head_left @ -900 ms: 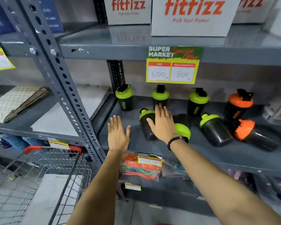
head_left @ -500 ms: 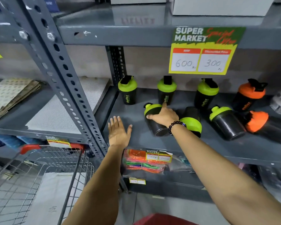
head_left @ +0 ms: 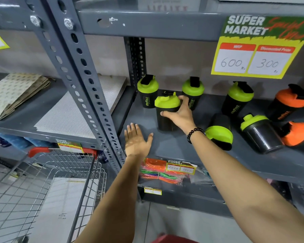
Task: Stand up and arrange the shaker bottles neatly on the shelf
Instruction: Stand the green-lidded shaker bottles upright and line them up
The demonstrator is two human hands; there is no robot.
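My right hand point(head_left: 180, 114) grips a black shaker bottle with a green lid point(head_left: 166, 111), held upright on the grey shelf point(head_left: 191, 151). My left hand point(head_left: 137, 141) lies flat and open on the shelf's front left. Behind stand three upright green-lidded bottles point(head_left: 147, 91) point(head_left: 193, 92) point(head_left: 238, 99) and an upright orange-lidded one point(head_left: 288, 104). Two green-lidded bottles point(head_left: 219, 135) point(head_left: 258, 132) and an orange-lidded one point(head_left: 297, 135) lie on their sides at the front right.
A perforated steel upright point(head_left: 84, 81) stands left of my left hand. A wire shopping cart point(head_left: 47, 186) is at the lower left. A price sign point(head_left: 258, 48) hangs from the shelf above. Coloured packets point(head_left: 158, 171) lie on the shelf below.
My right hand has closed on the leftmost fallen green-lidded bottle and tipped it from lying to upright. The left hand stays flat on the shelf. The view has moved closer.
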